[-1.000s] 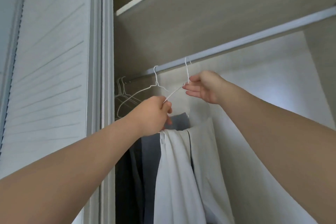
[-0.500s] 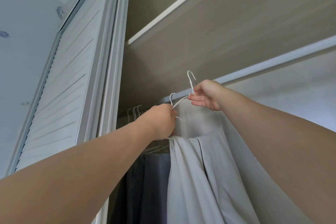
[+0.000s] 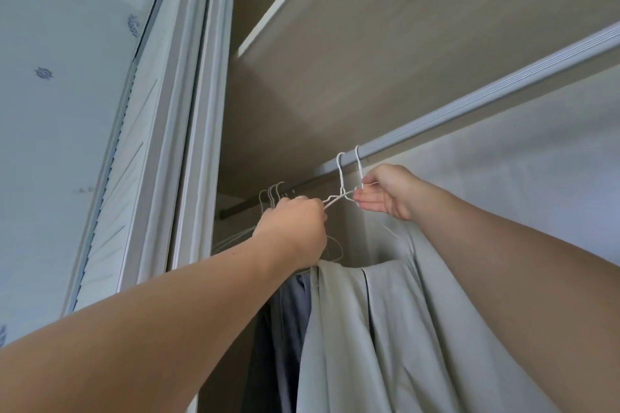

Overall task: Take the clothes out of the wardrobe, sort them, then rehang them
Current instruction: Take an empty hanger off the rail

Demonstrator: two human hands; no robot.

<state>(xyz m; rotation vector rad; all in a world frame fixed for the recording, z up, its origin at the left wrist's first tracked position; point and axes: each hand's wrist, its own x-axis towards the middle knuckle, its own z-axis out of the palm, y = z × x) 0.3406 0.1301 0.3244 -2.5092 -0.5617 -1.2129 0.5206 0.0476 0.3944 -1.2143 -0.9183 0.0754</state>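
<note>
Two white wire hangers hook over the grey wardrobe rail (image 3: 486, 94). My right hand (image 3: 385, 194) pinches the neck of the right hanger (image 3: 359, 164), and its hook sits on the rail. My left hand (image 3: 295, 228) grips the sloping shoulder wire of a white hanger (image 3: 340, 171) just left of it. A pale grey-green garment (image 3: 385, 329) hangs folded below both hands. A dark blue-grey garment (image 3: 288, 312) hangs behind it to the left, partly hidden by my left forearm.
Several bare white wire hangers (image 3: 271, 194) bunch at the rail's left end. A beige shelf (image 3: 369, 27) lies close above the rail. The white louvred wardrobe door (image 3: 141, 178) stands at the left, and the rail runs bare to the right.
The hanger hook that my right hand held just below the rail now sits over the rail. Both hands rose slightly, and the view tilted further upward.
</note>
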